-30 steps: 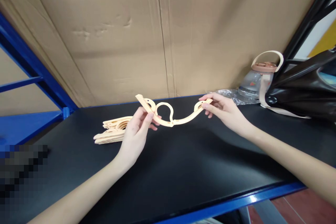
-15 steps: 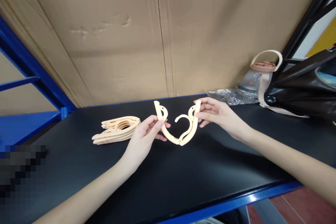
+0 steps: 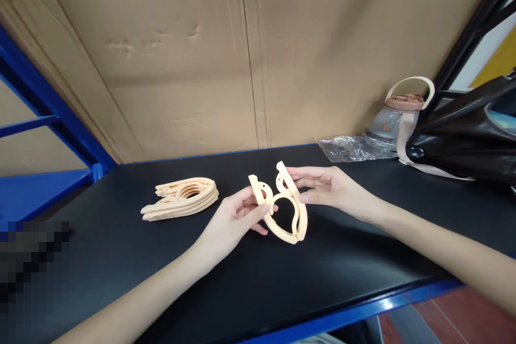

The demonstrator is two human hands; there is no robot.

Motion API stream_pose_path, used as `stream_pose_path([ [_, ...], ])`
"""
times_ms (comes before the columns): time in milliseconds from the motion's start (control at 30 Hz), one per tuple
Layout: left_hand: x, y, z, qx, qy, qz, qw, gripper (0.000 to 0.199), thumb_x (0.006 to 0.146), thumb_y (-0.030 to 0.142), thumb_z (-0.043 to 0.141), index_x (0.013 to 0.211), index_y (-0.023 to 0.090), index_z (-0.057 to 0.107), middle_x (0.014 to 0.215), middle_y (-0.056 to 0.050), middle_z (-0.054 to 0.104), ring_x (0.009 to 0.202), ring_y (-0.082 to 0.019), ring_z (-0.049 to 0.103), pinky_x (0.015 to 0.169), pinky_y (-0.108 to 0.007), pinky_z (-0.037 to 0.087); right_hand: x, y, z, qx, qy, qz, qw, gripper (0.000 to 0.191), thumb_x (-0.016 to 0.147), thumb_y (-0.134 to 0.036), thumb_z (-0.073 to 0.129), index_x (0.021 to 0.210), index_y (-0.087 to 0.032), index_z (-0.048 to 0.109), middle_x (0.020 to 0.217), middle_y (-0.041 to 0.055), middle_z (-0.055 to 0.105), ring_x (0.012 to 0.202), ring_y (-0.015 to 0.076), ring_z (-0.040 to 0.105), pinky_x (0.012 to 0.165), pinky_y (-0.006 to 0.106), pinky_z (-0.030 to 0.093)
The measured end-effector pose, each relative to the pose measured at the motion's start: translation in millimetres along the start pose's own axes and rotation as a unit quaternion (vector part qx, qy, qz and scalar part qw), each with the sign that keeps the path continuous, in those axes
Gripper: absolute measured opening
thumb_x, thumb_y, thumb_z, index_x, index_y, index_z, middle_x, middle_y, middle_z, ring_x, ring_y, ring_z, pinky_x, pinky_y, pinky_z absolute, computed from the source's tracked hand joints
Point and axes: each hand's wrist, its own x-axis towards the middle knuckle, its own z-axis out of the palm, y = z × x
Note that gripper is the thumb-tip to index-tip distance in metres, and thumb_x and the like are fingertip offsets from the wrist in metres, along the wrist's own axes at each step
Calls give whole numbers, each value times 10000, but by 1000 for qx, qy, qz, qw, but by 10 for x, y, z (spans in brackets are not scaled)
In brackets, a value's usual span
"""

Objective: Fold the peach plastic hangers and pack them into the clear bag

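Observation:
A cream folding clothes hanger is held between both hands above the black tabletop, its two arms bent toward each other and its hook curled between them. My left hand grips the left arm, thumb in front and fingers behind. On the right arm, my right hand pinches near the upper part with thumb and fingers. Left of my left hand lies a stack of several folded cream hangers, apart from the fingers.
The black table has a blue front edge. Cardboard stands behind it. At the back right are a clear bottle with a strap, crumpled clear plastic and a black bag. A blue frame rises at left.
The hanger's two arms have folded closer together, and its hinge has shifted right and toward me. My right hand has moved left and lower; my left hand has moved slightly right.

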Motion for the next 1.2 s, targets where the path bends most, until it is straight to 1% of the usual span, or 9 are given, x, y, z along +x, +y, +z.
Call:
stream_pose_path([
  [133, -27, -13, 26, -1, -52, -16, 999, 214, 782, 310, 658, 926, 156, 623, 924, -63, 648, 843, -201, 638, 618, -269, 562, -37, -21, 16, -87, -54, -15, 995, 579, 816, -263, 639, 1356, -287, 433, 1250, 52, 568, 1106, 193, 563, 935, 381, 483],
  [267, -40, 7, 45, -25, -80, -42, 996, 290, 757, 271, 689, 1020, 175, 610, 926, -56, 666, 830, -194, 642, 622, -279, 567, -83, -6, 22, -181, -82, -21, 980, 673, 838, -333, 614, 1425, -335, 285, 1369, 53, 460, 1191, 221, 497, 985, 427, 435],
  [433, -38, 77, 18, -82, -27, -58, 995, 305, 772, 294, 686, 1050, 187, 623, 1011, -75, 671, 968, -231, 631, 663, -275, 574, -122, 10, 50, -257, -47, -10, 965, 887, 805, -406, 642, 1475, -312, 68, 1410, 85, 431, 1252, 278, 445, 1037, 515, 343],
  [600, -18, 66, -26, -124, 16, -72, 990, 282, 792, 252, 679, 1060, 187, 621, 1145, -72, 638, 1029, -212, 612, 759, -267, 568, -96, 8, 91, -288, -4, -16, 957, 956, 743, -423, 698, 1473, -318, 89, 1277, 65, 558, 1138, 264, 543, 983, 498, 409],
  [767, -3, 46, -33, -148, 22, -82, 985, 393, 809, 235, 664, 1179, 213, 532, 1174, -71, 627, 1005, -206, 631, 792, -286, 563, -79, -4, 109, -274, 16, -23, 961, 878, 713, -378, 730, 1439, -306, 242, 1185, 48, 595, 991, 221, 598, 852, 408, 512],
  [867, 3, 62, -40, -174, 19, -77, 982, 377, 863, 315, 588, 1211, 210, 489, 1197, -94, 612, 940, -219, 661, 780, -323, 567, -79, -11, 99, -246, 13, -12, 969, 821, 710, -362, 734, 1410, -299, 310, 1130, 43, 615, 877, 195, 622, 726, 348, 544],
  [967, 2, 95, -58, -164, 30, -63, 984, 405, 878, 370, 548, 1246, 228, 456, 1220, -101, 592, 899, -221, 672, 758, -348, 571, -70, -10, 76, -181, 4, 16, 983, 819, 694, -314, 749, 1398, -292, 331, 1086, 34, 634, 845, 171, 627, 695, 306, 545],
  [1100, -4, 112, -92, -82, 60, -23, 995, 608, 791, 293, 661, 1321, 274, 364, 1288, -109, 520, 811, -171, 662, 686, -325, 575, -54, 12, 32, -68, -21, 64, 995, 826, 672, -256, 756, 1387, -290, 344, 1056, 32, 617, 750, 134, 621, 564, 241, 541],
  [1200, 8, 60, -115, -27, 41, -2, 999, 844, 687, 202, 744, 1367, 359, 268, 1378, -91, 404, 737, -105, 635, 692, -297, 566, -43, 46, -9, -32, -47, 88, 994, 843, 676, -241, 753, 1400, -282, 323, 936, 9, 629, 697, 128, 630, 553, 244, 551],
])
